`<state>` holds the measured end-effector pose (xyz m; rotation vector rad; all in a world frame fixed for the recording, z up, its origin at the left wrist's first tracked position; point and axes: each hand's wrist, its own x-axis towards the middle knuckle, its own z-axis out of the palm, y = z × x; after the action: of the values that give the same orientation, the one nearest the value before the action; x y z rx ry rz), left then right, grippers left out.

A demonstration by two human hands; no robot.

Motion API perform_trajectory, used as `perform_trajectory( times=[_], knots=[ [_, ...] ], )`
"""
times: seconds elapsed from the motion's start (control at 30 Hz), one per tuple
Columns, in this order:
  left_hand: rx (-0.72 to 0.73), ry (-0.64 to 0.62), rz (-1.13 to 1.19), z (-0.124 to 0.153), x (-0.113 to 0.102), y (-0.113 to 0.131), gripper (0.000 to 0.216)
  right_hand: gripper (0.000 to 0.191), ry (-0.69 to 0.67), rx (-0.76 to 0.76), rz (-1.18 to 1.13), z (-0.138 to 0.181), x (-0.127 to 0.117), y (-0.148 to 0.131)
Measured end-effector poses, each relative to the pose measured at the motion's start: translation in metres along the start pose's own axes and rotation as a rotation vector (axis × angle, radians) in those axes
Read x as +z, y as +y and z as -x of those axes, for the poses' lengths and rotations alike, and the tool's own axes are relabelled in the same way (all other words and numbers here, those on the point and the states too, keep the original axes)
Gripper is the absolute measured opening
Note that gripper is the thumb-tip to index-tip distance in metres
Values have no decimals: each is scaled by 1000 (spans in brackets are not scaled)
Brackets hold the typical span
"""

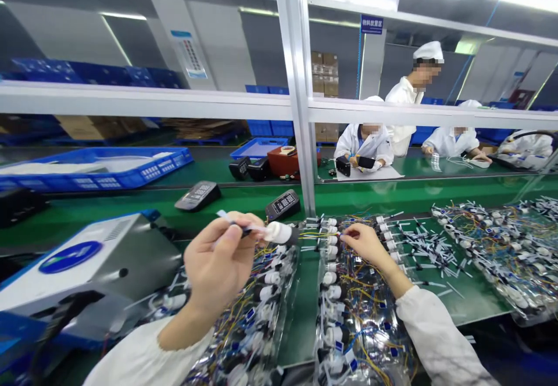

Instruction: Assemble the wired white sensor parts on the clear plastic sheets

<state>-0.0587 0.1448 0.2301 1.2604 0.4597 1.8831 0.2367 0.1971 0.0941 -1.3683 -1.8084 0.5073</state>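
My left hand is closed, pinching a short pale tube with a black piece on it. From this tube a small white-capped motor pump sticks out to the right, its dark body towards my other hand. Thin yellow wires stretch from the pump across the gap. At their far end the thumb and forefinger of my right hand are pressed together on the wire ends. Beneath both hands, clear plastic trays carry rows of similar pumps with tubes and coloured wires.
A white and blue machine stands at left. Two display units lie behind my hands near a metal post. Loose tubes and another loaded tray are at right. Co-workers sit across the green bench.
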Motion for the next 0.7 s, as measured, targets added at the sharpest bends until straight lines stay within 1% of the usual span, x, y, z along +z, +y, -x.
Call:
perform_trajectory(
  times=[0.1, 0.13, 0.2, 0.3, 0.43, 0.53, 0.63, 0.7],
  knots=[
    [-18, 142, -28, -8, -4, 6, 7, 24, -8, -4, -49, 4, -18, -5],
    [-27, 175, -35, -10, -5, 7, 6, 25, -5, -16, -51, 6, -24, -6],
    [-30, 217, -38, -14, -6, 9, 5, 20, 4, -38, -39, 8, -33, -7],
    [1, 233, -17, -18, -5, 10, 6, 9, 12, -33, -21, 9, -39, -1],
    [19, 215, 10, -20, -4, 12, 9, 10, 24, 16, -57, 13, -38, 12],
    [34, 208, 28, -22, -7, 14, 12, 16, 29, 52, -143, 16, -35, 19],
    [71, 217, 52, -25, -11, 17, 16, 24, -22, 96, -261, 18, -35, 21],
    [111, 229, 63, -29, -13, 21, 17, 25, -57, 117, -313, 20, -37, 20]
  ],
)
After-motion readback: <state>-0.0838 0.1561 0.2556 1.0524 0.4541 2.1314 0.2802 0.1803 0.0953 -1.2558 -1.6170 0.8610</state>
